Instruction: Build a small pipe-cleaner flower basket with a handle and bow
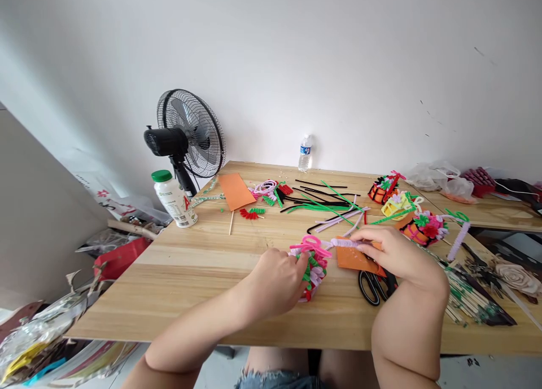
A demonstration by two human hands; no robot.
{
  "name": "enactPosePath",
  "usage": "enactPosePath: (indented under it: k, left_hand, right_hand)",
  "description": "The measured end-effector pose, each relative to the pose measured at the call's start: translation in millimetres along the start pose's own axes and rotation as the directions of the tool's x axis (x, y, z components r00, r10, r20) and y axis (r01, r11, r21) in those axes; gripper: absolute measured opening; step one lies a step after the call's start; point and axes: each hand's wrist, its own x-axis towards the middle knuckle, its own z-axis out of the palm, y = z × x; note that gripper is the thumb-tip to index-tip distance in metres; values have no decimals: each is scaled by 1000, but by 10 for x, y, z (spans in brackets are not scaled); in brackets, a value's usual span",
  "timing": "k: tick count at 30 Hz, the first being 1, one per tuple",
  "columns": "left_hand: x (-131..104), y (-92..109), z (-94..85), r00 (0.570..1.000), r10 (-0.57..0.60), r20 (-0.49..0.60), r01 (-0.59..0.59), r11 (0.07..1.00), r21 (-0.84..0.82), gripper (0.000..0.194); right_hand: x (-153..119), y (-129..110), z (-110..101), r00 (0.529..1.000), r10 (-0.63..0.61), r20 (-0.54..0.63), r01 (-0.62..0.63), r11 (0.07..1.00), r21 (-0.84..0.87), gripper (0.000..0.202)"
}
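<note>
Near the table's front middle, my left hand (pixel 277 279) is closed on a small pipe-cleaner basket (pixel 315 276) with pink, green, lilac and red parts. A pink bow (pixel 311 245) sits at its top. To the right, my right hand (pixel 392 250) pinches a coiled lilac pipe cleaner (pixel 345 243), which stretches toward the basket. Beneath that coil lies an orange card (pixel 355 260). Black-handled scissors (pixel 369 288) rest just below the right hand, partly covered by the card and forearm.
Loose black, green and lilac pipe cleaners (pixel 326 194) lie mid-table. Finished baskets (pixel 423 226) and wrapped sticks (pixel 466 298) are on the right. A white bottle (pixel 175 200), an orange card on a stick (pixel 236 191) and a fan (pixel 192 132) stand left. A water bottle (pixel 305 153) is behind.
</note>
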Motion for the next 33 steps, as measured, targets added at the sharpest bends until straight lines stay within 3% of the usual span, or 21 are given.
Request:
enactPosePath:
  k: [5, 14, 23, 33]
  left_hand:
    - [-4, 4, -4, 1000, 1, 1, -1, 1000, 3, 40]
    - [-227, -148, -72, 991, 48, -122, -71, 978, -194, 32]
    - [-420, -417, -195, 971, -87, -222, 46, 981, -186, 37]
    - [-509, -484, -251, 954, -146, -261, 97, 977, -191, 38]
  right_hand:
    - [91, -88, 29, 987, -34, -154, 37, 999, 15, 22]
    - [209, -131, 88, 970, -61, -235, 68, 997, 22, 22]
    - [254, -86, 107, 929, -24, -369, 54, 996, 73, 18]
    - [305, -30, 146, 843, -23, -538, 79, 994, 81, 15]
